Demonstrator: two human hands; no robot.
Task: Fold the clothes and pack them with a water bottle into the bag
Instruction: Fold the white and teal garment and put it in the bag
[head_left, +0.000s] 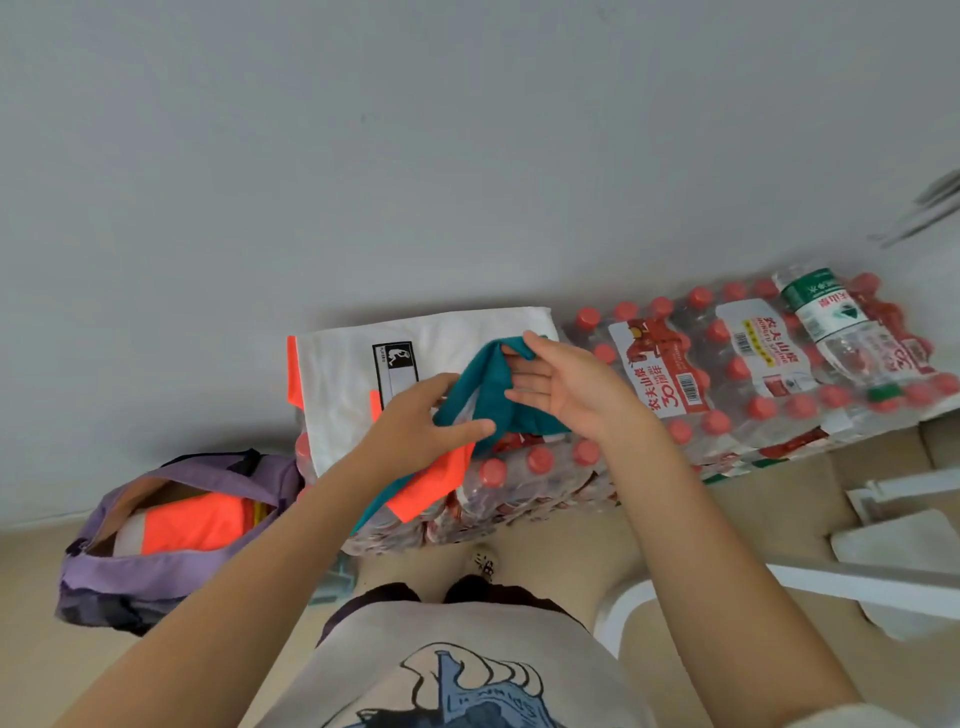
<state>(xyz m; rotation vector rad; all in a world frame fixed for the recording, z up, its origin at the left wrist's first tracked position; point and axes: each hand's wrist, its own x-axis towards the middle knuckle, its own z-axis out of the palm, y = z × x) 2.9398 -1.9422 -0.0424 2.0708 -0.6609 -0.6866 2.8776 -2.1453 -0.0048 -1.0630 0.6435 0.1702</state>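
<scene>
A white shirt (353, 374) with orange and teal trim lies spread on shrink-wrapped packs of water bottles (519, 467). My left hand (421, 415) pinches the teal sleeve (493, 395) near its lower end. My right hand (566, 384) holds the sleeve's upper end with its thumb, fingers mostly straight. A purple bag (156, 551) stands open on the floor at the left, with an orange and white garment (197, 519) inside. A single green-labelled water bottle (831, 332) lies on the packs at the right.
More packs of red-capped bottles (727, 374) stretch to the right along a grey wall (363, 156). White furniture parts (883, 571) lie on the beige floor at the right. My legs stand close before the packs.
</scene>
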